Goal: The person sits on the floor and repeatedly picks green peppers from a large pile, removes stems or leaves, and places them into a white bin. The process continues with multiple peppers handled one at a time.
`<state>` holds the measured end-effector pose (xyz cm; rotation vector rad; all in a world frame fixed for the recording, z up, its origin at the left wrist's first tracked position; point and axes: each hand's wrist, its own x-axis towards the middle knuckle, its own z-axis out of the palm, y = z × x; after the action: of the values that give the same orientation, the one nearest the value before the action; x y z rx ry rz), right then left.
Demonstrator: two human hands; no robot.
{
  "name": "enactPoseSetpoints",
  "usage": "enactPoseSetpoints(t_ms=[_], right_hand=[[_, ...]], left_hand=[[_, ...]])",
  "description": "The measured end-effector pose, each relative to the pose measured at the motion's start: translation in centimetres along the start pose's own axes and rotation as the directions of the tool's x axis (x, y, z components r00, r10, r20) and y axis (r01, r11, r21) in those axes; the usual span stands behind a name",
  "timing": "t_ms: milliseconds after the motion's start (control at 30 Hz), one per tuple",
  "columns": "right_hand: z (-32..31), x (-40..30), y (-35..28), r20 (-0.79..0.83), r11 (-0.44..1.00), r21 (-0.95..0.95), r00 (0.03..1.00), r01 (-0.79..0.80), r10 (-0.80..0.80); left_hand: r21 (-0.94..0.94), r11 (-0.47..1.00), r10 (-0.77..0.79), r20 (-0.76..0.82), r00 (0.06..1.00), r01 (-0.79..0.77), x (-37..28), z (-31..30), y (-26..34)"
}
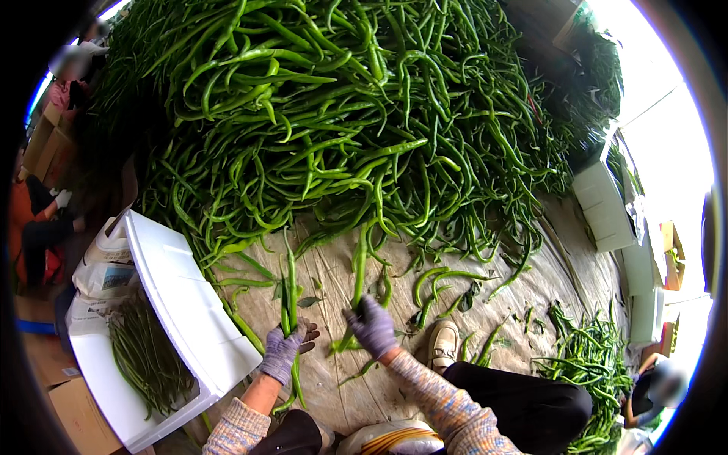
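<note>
Both my hands wear purple-grey knit gloves with dark palms or fingertips. Several long green chili peppers (292, 278) stand out above and below my left hand (289, 347), which is closed around them. To its right, my right hand (371, 325) grips a long green pepper (359, 264) whose upper part points towards the heap. In front of me rises a large heap of long green peppers (364, 148). Left of my left hand, a white foam box (187, 256), partly lined with printed paper, holds a bundle of long peppers (151, 352).
Loose peppers (443, 276) and leaves lie on the brown ground sheet (341, 398) near my shoe (443, 344). A smaller pepper pile (597, 364) is at right. Foam boxes (606, 210) line the right side, cardboard boxes (82, 415) the left. Other people sit at both edges.
</note>
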<state>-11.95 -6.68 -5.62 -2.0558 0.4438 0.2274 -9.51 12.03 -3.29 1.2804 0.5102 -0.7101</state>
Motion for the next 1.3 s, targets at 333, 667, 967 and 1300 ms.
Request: enactPoseSetpoints(t_ms=[333, 667, 967, 1300], right_hand=[[-1.9, 0.8, -0.8, 0.063, 0.818, 0.570, 0.997, -0.074, 0.047], [-12.6, 24.6, 10.6, -0.440, 0.787, 0.524, 0.688, -0.326, 0.578], [-8.1, 16.1, 9.2, -0.026, 0.592, 0.730, 0.853, -0.340, 0.521], [6.1, -6.7, 12.8, -0.505, 0.943, -0.009, 0.815, -0.332, 0.282]], left_hand=[[-0.061, 0.980, -0.180, 0.124, 0.976, 0.188, -1.6, 0.0, -1.2], [-0.182, 0.948, -0.255, 0.046, 0.966, 0.259, -1.1, -0.8, -0.5], [-0.146, 0.963, -0.224, 0.044, 0.974, 0.228, -0.1, -3.1, -1.4], [-0.121, 0.976, -0.187, -0.043, 0.981, 0.181, -1.7, -1.9, -1.8]])
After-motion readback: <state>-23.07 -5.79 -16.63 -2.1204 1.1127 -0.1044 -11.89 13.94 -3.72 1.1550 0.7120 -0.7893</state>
